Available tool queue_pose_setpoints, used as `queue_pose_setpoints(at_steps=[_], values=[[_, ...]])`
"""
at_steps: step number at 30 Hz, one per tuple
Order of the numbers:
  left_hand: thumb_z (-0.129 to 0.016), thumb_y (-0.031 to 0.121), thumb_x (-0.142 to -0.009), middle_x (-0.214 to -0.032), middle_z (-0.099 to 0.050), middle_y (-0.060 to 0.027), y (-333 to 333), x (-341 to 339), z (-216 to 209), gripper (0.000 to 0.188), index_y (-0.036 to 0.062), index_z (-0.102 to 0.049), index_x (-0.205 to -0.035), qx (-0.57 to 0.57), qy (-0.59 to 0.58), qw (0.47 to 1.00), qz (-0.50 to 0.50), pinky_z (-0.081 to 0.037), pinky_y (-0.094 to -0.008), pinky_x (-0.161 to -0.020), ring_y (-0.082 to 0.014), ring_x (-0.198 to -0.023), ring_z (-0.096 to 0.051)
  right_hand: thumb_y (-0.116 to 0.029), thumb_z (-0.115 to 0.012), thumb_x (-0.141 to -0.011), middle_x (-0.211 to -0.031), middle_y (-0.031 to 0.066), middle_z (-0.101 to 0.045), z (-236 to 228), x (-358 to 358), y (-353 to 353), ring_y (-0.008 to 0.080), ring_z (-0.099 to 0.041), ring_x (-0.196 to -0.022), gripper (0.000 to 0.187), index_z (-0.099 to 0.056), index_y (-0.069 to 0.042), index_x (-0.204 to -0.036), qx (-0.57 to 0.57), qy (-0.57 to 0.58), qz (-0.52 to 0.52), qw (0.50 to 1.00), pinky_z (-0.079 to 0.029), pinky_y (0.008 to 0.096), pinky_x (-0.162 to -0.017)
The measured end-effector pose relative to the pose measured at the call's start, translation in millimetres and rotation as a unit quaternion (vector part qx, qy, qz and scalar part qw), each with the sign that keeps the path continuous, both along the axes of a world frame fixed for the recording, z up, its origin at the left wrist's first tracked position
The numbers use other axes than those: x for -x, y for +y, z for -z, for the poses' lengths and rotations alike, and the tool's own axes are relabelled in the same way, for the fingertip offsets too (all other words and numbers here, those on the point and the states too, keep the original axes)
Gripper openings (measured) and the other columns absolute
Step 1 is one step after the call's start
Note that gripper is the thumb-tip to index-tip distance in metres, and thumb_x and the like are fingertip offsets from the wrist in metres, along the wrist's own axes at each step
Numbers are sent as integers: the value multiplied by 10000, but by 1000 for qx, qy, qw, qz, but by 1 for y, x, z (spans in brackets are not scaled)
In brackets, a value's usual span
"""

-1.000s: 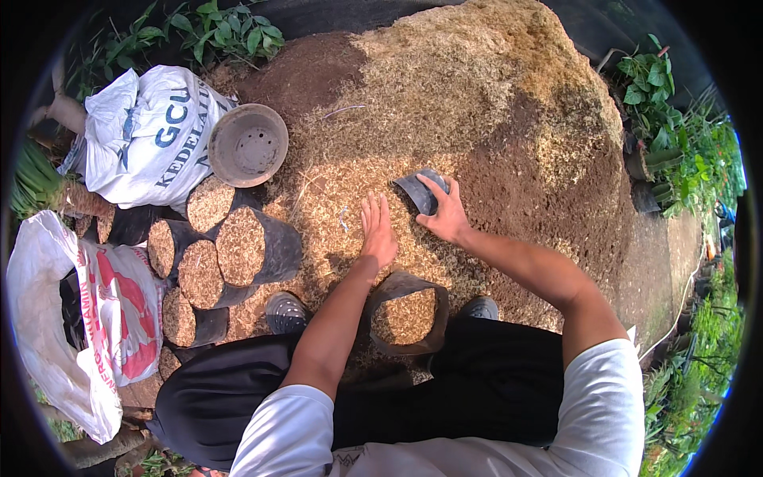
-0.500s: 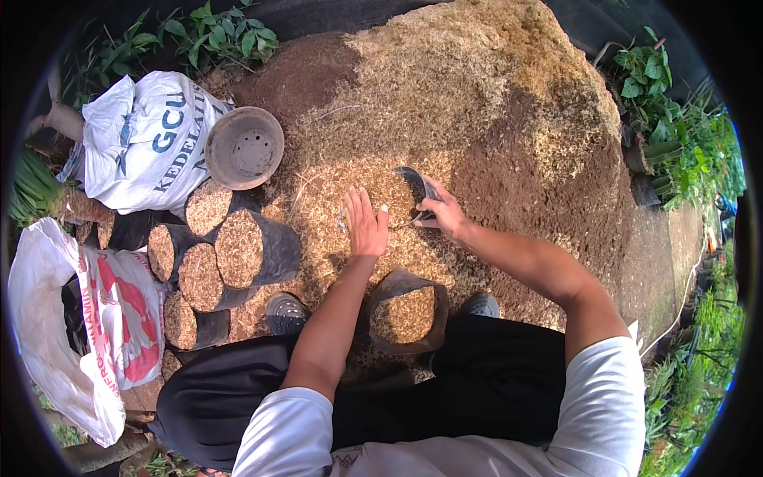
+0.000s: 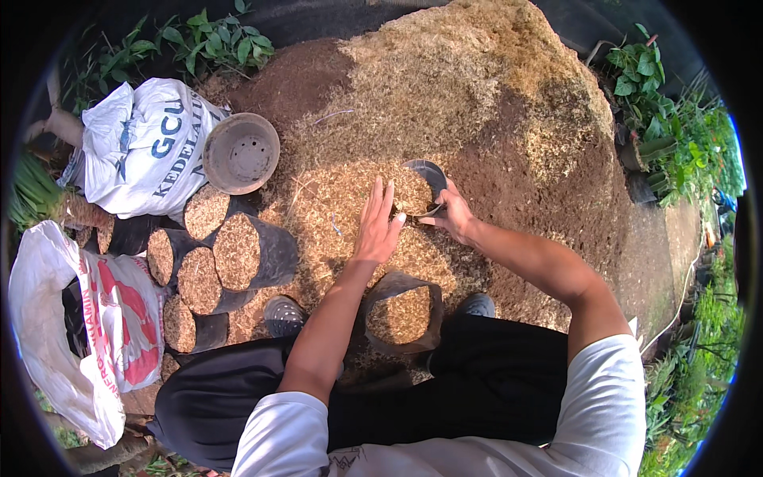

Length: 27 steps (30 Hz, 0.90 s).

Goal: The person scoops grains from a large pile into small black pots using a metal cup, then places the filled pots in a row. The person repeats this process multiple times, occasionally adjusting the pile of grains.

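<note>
My right hand (image 3: pixel 453 218) grips the near rim of a black plastic pot (image 3: pixel 431 175), its thumb and fingers closed on the edge. The pot lies tilted against the pile of brown, husk-like potting mix (image 3: pixel 445 103), and loose mix fills its mouth. My left hand (image 3: pixel 378 229) is held out with straight fingers at the left of that mouth, against the mix. Between my feet stands a black grow bag (image 3: pixel 401 312) holding the same mix; neither hand touches it.
Several filled black grow bags (image 3: pixel 278 250) lie on their sides at the left. Behind them are an upturned-facing brown pot (image 3: pixel 242 153) with drain holes and a white sack (image 3: pixel 143 147). A red-and-white sack (image 3: pixel 119 318) sits nearer. Green plants (image 3: pixel 636 71) edge the pile.
My left hand has shifted slightly right, closer to the black pot. Mix now fills the pot's mouth, where its dark inside showed before. My right hand keeps its grip on the rim.
</note>
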<state>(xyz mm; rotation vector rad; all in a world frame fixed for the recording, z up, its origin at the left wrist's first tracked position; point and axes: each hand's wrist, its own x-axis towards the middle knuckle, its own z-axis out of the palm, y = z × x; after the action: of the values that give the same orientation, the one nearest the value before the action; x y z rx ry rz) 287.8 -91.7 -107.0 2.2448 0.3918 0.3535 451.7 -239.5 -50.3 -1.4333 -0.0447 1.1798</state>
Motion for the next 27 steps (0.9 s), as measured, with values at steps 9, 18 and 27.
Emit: queue_pose_setpoints(at_steps=[9, 18, 27], values=[[-445, 342, -1109, -1683, -380, -201, 16, 22, -2, 518, 99, -516, -1561, 45, 38, 994, -97, -345, -479, -1260, -396, -1536, -393, -68, -312, -961, -1580, 180, -403, -16, -10, 7, 359, -553, -1373, 771, -128, -209, -1696, 7, -25, -5, 1000, -566, 596, -1091], [-762, 429, -958, -1306, -729, -167, 57, 44, -62, 473, 80, -745, -1276, 159, 241, 957, 40, -605, -411, -915, -298, -1121, -733, -55, -338, -954, -1678, 176, -286, -55, 7, 7, 369, -517, -1397, 785, -165, -224, -1700, 41, -123, -21, 991, -613, 528, -1062], [-852, 631, -798, -832, -686, -69, 33, 94, -109, 636, 11, -728, -866, 275, 572, 751, 183, -614, -418, -772, -208, -703, -661, -326, -637, -992, -1501, 248, -440, -124, 49, -37, 401, -523, -1374, 733, -334, -276, -1657, 157, -361, -287, 873, -482, 522, -1174]])
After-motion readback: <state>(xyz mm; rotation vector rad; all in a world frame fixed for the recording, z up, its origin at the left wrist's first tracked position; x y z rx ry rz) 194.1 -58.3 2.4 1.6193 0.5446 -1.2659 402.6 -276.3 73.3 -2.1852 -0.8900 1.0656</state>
